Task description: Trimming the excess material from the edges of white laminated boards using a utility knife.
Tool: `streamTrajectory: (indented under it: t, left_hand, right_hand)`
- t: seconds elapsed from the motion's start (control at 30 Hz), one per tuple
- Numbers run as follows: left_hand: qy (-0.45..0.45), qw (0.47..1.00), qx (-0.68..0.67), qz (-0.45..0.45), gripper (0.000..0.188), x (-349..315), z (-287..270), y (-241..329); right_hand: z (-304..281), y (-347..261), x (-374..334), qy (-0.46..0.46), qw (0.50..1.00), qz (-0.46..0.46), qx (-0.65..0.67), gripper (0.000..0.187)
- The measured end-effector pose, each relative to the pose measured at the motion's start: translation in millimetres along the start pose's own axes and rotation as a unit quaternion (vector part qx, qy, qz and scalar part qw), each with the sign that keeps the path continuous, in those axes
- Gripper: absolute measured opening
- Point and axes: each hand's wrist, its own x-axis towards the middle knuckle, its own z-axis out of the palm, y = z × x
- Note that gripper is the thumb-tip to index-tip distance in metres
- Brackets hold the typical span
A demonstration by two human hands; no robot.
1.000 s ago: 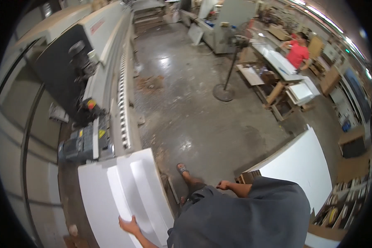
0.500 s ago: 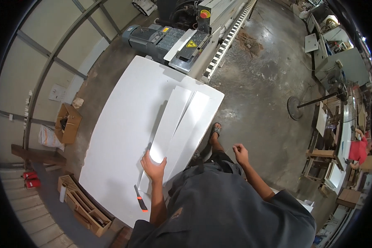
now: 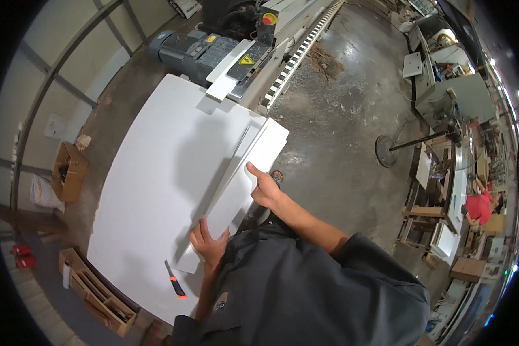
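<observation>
Several long white panel strips lie stacked together, slightly fanned, along the right side of a large white board. My left hand grips the near part of the stack, fingers on its left edge and thumb to the right. Further along, my right hand holds the right edge, thumb on top and the other fingers hidden underneath. The far end of the stack reaches past the board's edge. A knife with a black and orange handle lies on the board near my left forearm.
Beyond the board stands a machine with a grey motor; another white strip juts from it over the board. A wooden tool box and a cardboard box are at left. At right are a stand fan and a distant person in red.
My right hand has come from beside my body onto the strips, which are now gathered closer together and shifted right. The strip on the machine has slid out further over the board.
</observation>
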Motion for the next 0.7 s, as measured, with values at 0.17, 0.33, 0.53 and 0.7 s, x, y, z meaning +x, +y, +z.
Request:
streamTrajectory:
  t: [0.17, 0.33, 0.53, 0.7]
  left_hand:
    - [-0.096, 0.994, 0.005, -0.048, 0.094, 30, -19, 20]
    - [-0.119, 0.989, -0.04, -0.076, 0.087, 17, -15, 14]
    - [-0.156, 0.971, -0.147, -0.106, 0.083, 21, -27, 6]
    - [-0.207, 0.951, -0.204, -0.106, 0.089, 19, -31, -6]
  right_hand:
    - [21, -5, -21, -0.003, 0.998, -0.063, 0.013, 0.057]
    - [55, -25, -51, 0.02, 0.983, -0.121, -0.133, 0.057]
    - [79, -98, -91, -0.021, 0.879, -0.198, -0.434, 0.049]
    - [76, -111, -102, -0.097, 0.852, -0.129, -0.498, 0.047]
